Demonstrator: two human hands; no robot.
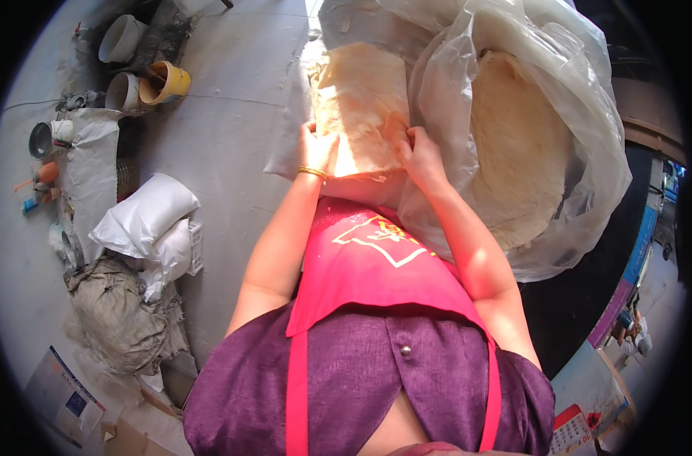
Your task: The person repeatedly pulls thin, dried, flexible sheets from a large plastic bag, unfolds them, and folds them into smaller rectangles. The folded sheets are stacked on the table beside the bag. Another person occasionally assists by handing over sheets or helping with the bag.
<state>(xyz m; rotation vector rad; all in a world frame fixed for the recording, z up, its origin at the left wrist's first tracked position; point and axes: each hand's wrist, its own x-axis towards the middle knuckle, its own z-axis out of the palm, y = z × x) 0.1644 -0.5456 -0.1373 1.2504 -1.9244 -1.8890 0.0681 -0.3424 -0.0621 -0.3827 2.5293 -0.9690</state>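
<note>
A rectangular stack of pale, thin food sheets (364, 102) lies in front of me; whether they are dough or bean curd I cannot tell. My left hand (316, 149), with a yellow bracelet at the wrist, grips the near left edge, its thumb on top. On the opposite side, my right hand (423, 155) pinches the near right edge, fingertips partly hidden. Underneath is a whitish plastic sheet (286, 149). Close to my right hand, a large clear plastic bag (600, 165) stands with its mouth spread around a rounded pale mass (517, 148).
On the left, a yellow bucket (178, 82) and white buckets (118, 40) stand by the wall. White sacks (146, 214) rest above a crumpled grey cloth sack (118, 316). A dark surface (563, 310) lies to the right. Bright sunlight crosses the stack.
</note>
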